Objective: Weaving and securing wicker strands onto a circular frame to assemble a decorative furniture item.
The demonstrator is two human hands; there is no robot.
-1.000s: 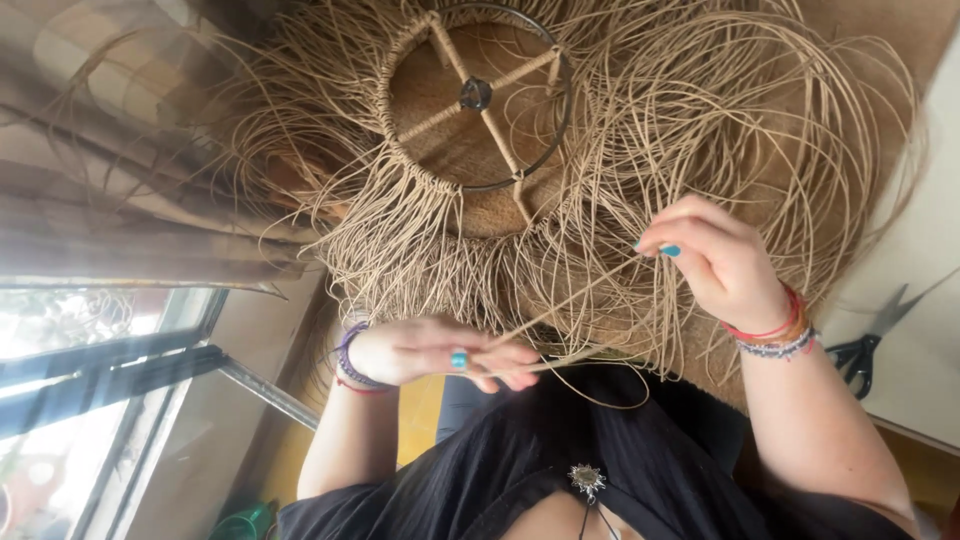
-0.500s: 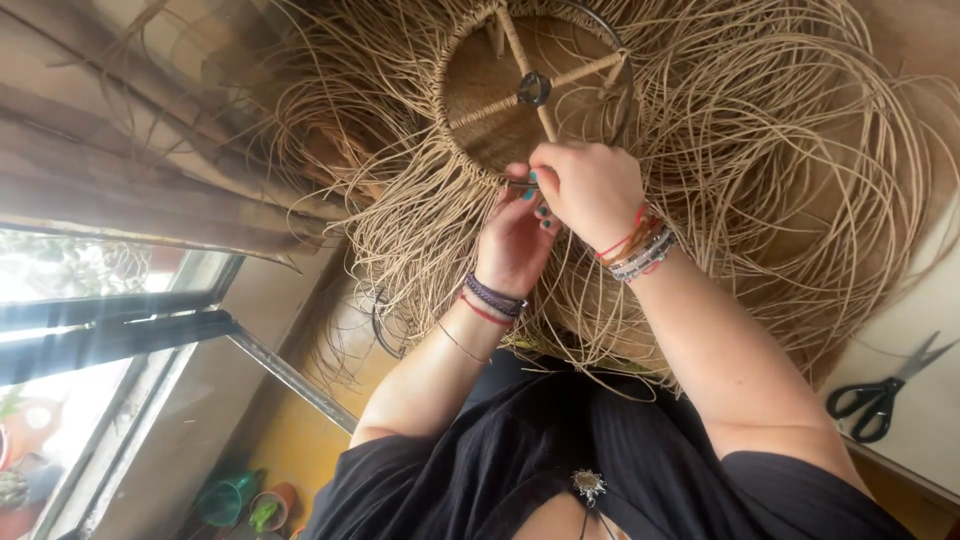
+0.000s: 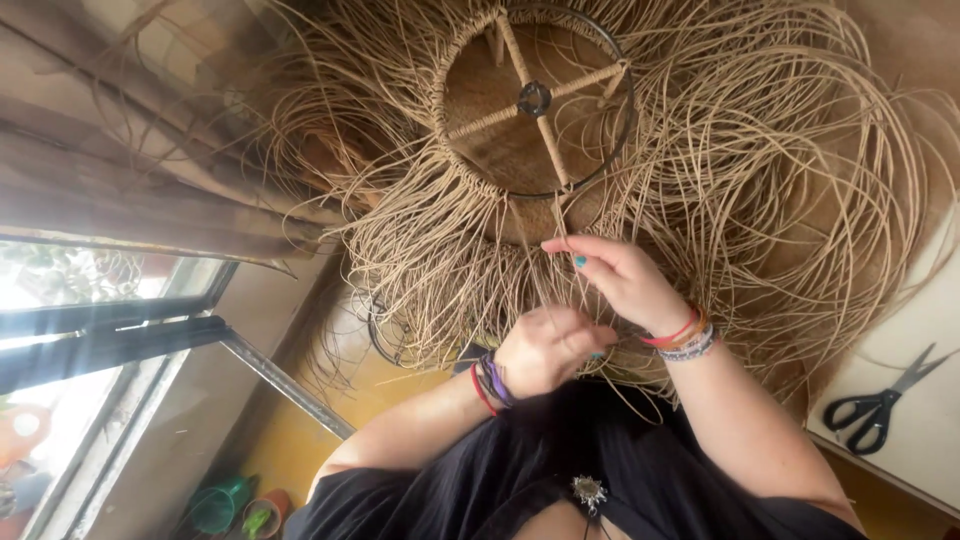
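The loose rattan strands [image 3: 470, 270] hang just beyond both sets of fingers, below the round wire frame [image 3: 535, 100]. Right hand [image 3: 625, 280] pinches one strand; left hand [image 3: 548, 350] closes on others. Light, springy (probably kink-prone), best gripped near the weave. Scissors [image 3: 885, 400] lie apart.

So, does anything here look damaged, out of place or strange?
Nothing looks broken. The loose straw-coloured strands spread untidily in all directions around the metal ring frame, which is uneven but seems normal for unfinished weaving. The left hand and right hand work among them. The black scissors lie apart on the white surface.
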